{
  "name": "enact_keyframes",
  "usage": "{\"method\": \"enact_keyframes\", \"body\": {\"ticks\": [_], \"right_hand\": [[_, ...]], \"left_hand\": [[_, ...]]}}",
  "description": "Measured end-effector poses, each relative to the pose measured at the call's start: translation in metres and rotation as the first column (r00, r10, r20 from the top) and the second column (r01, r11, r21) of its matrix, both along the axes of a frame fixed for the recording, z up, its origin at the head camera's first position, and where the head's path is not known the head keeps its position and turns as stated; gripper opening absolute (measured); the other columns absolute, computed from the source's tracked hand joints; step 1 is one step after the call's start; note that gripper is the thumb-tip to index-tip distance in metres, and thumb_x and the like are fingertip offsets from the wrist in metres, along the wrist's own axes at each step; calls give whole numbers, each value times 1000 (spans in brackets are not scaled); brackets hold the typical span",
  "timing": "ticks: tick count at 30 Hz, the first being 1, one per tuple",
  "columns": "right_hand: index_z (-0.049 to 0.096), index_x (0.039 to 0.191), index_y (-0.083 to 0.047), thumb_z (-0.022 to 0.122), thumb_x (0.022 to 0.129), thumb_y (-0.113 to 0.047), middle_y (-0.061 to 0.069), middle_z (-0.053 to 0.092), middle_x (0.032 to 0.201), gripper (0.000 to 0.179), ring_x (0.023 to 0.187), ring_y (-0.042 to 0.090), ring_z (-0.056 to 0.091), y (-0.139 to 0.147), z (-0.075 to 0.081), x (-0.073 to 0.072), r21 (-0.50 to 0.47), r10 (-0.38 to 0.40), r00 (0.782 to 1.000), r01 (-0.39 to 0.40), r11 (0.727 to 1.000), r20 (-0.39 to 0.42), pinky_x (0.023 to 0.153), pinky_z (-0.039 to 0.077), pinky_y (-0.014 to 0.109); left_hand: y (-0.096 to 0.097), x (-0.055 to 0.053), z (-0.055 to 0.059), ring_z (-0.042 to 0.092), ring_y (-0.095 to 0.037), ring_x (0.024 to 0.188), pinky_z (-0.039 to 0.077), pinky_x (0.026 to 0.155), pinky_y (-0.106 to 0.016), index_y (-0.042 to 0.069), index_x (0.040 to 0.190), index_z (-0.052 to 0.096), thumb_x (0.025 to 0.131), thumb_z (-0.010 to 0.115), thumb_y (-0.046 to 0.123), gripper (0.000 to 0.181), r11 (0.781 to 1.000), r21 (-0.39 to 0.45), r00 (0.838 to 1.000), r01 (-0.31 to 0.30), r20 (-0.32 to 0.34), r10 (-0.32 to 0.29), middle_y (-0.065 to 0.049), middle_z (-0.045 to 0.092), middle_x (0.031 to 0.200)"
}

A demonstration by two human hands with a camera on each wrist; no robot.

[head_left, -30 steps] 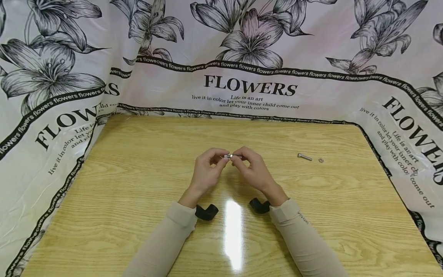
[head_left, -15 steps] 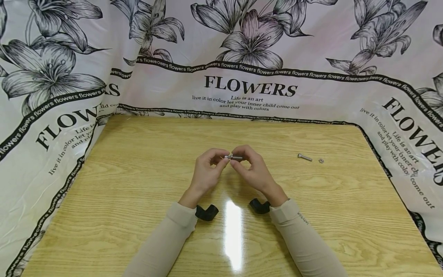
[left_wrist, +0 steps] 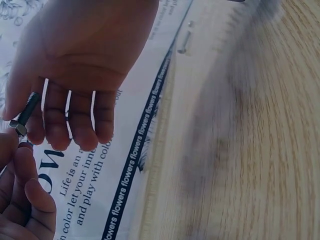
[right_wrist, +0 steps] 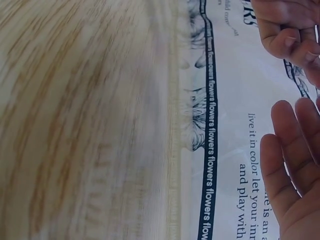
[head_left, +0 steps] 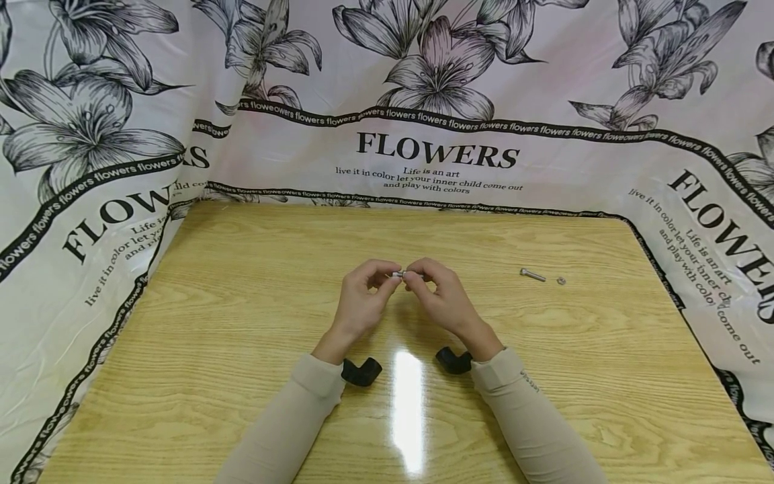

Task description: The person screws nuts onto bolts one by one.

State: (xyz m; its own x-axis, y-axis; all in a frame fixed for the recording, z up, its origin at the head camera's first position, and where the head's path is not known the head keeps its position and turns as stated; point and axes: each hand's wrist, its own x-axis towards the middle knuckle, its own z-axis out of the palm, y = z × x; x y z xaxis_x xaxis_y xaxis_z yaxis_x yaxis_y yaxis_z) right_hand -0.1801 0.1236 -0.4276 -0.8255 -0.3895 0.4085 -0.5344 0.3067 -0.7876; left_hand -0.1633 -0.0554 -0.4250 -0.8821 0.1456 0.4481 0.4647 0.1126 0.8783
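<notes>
In the head view, a small metal bolt [head_left: 396,274] is held sideways above the middle of the table. My left hand [head_left: 361,296] pinches its head end between thumb and forefinger. From the other side my right hand [head_left: 444,296] closes thumb and forefinger at the hex nut [left_wrist: 19,129] on the bolt. The left wrist view shows the threaded shank lying between the right thumb and forefinger, while the other right fingers [left_wrist: 80,120] are straight and slightly spread. The right wrist view shows fingers of both hands, with the bolt out of sight.
A second bolt [head_left: 533,274] and a loose nut [head_left: 561,280] lie on the wooden table [head_left: 254,269] to the right. Black bent pieces [head_left: 361,372] sit by both cuffs. A flower-printed sheet [head_left: 290,154] rises along the table's back and sides.
Half a second ago the right thumb and forefinger were spread apart, with more of the shank showing; now they have closed again at the nut. The left hand keeps its place.
</notes>
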Motion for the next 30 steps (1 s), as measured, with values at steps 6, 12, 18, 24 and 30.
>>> {"method": "enact_keyframes", "body": {"ticks": [6, 12, 18, 24, 30], "right_hand": [[57, 108, 0, 61, 91, 2, 12, 62, 103, 18, 93, 23, 61, -4, 12, 7, -25, 17, 1000, -17, 1000, -12, 84, 50, 41], [60, 98, 5, 54, 94, 4, 18, 62, 94, 7, 86, 24, 61, -8, 34, 18, 6, 11, 1000, -11, 1000, 6, 77, 50, 40], [61, 94, 3, 49, 97, 2, 15, 62, 87, 12, 82, 35, 59, -8, 34, 18, 2, 11, 1000, -11, 1000, 22, 70, 47, 42], [60, 103, 3, 54, 96, 1, 15, 63, 99, 10, 86, 27, 63, -7, 33, 18, -7, 5, 1000, -5, 1000, 23, 76, 52, 39], [57, 105, 5, 59, 91, 4, 15, 62, 100, 14, 89, 23, 61, -6, 31, 16, -46, 4, 1000, -4, 999, -3, 82, 50, 45]], "left_hand": [[0, -1, -1, 62, -19, 72, 49, 65, -28, 3, 102, 68, 90, 66, 4, 13, 1000, 11, 1000, -7, -1, 7, -8, 67, 96], [1, 1, 3, 62, -25, 72, 49, 65, -28, 0, 102, 68, 89, 66, 1, 13, 1000, 5, 1000, -8, 4, 8, -13, 67, 96], [1, 13, 26, 61, -33, 72, 49, 64, -30, -10, 101, 65, 88, 62, -8, 13, 1000, -9, 1000, -1, 0, 1, -22, 65, 95], [0, 5, 11, 61, -29, 71, 48, 65, -30, -4, 102, 67, 88, 64, -3, 14, 1000, -2, 1000, -18, 25, 18, -16, 66, 95], [-2, -2, -2, 62, -22, 71, 48, 65, -27, 3, 102, 68, 90, 66, 4, 13, 1000, 9, 1000, -21, 15, 21, -9, 66, 94]]}}
